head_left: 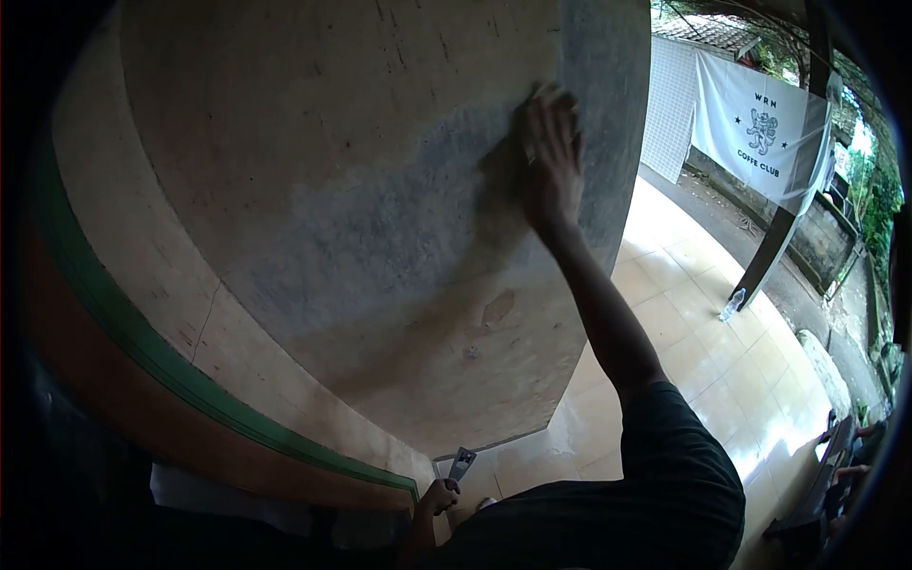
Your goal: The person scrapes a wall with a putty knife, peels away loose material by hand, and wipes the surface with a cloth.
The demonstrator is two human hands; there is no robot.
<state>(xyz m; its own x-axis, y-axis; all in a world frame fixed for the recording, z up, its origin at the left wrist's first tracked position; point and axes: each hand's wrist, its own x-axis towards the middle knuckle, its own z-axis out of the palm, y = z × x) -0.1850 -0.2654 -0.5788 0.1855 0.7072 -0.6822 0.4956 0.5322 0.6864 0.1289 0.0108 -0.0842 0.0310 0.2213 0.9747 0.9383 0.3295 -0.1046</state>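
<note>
My right hand [553,157] is raised against the upper right part of the wall [380,218], its fingers smeared by motion. Something pale shows near its fingertips, too blurred to make out. A darker grey, patchy area crosses the wall's surface beside and below this hand. Low in the view, my left hand [439,496] is closed around a scraper [462,464] with a flat metal blade, which points up near the wall's bottom edge.
A green trim strip [190,380] curves along the left. Tiled floor [665,313] lies at right, with a plastic bottle [731,305] beside a post [769,255]. A white banner [760,128] hangs behind. At lower right, a person's hand [850,472] shows near a dark bench [817,494].
</note>
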